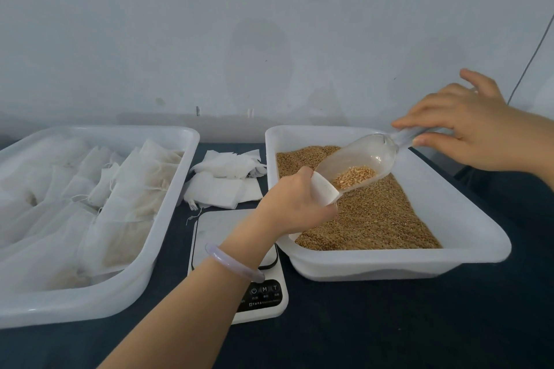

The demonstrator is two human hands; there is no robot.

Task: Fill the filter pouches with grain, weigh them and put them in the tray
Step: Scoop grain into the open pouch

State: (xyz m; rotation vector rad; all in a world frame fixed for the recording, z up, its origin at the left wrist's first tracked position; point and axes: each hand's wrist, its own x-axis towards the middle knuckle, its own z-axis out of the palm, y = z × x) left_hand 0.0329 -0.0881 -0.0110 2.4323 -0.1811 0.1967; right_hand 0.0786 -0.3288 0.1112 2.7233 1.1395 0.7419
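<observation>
I see a rounded white plastic tray [175,204] on the left, full of filled pouches [135,189]. The grain tray [389,257] sits on the right. Between them a scale [221,231] with keys marked M and T is partly hidden by the forearm. The right hand [467,129] pinches a clear scoop [353,159]. The left hand [296,204] grips a white pouch [325,190] at the scoop's lip, over the grain [383,219].

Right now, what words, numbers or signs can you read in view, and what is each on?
"M": on the middle button of the scale.
"T": on the right button.
Power sign: on the left button.
The captions under the buttons and the line of print below them: too small to read.
Nothing readable elsewhere.
</observation>
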